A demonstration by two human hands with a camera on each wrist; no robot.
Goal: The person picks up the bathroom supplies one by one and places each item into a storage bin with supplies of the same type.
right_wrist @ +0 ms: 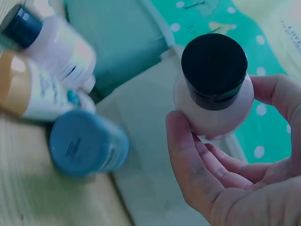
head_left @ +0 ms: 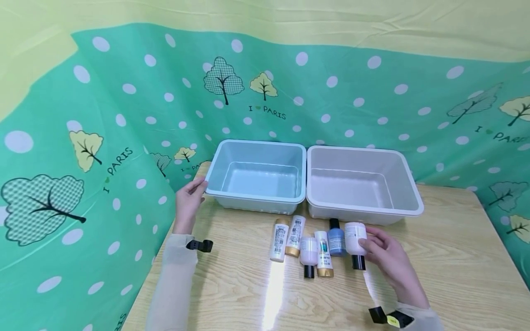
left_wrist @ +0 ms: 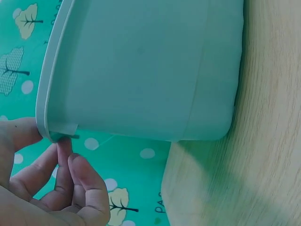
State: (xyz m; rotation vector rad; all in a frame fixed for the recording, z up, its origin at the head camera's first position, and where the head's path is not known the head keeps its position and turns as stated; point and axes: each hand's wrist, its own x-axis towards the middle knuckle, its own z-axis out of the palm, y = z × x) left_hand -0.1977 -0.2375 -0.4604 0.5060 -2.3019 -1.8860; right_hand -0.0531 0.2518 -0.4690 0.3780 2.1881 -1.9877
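My left hand pinches the rim of the light blue plastic bin at its front left corner; the left wrist view shows the thumb and fingertips at that rim. In my right hand is a pale pink bottle, gripped between thumb and fingers, its black cap pointing toward me. Left of it lie a blue bottle with a black cap, another pale pink bottle, and white gold-capped bottles, including one beside the pink bottle and another farthest left.
A pale grey bin stands right beside the blue one, behind the bottles. Both bins show bare floors. A green dotted cloth hangs behind and to the left of the wooden table.
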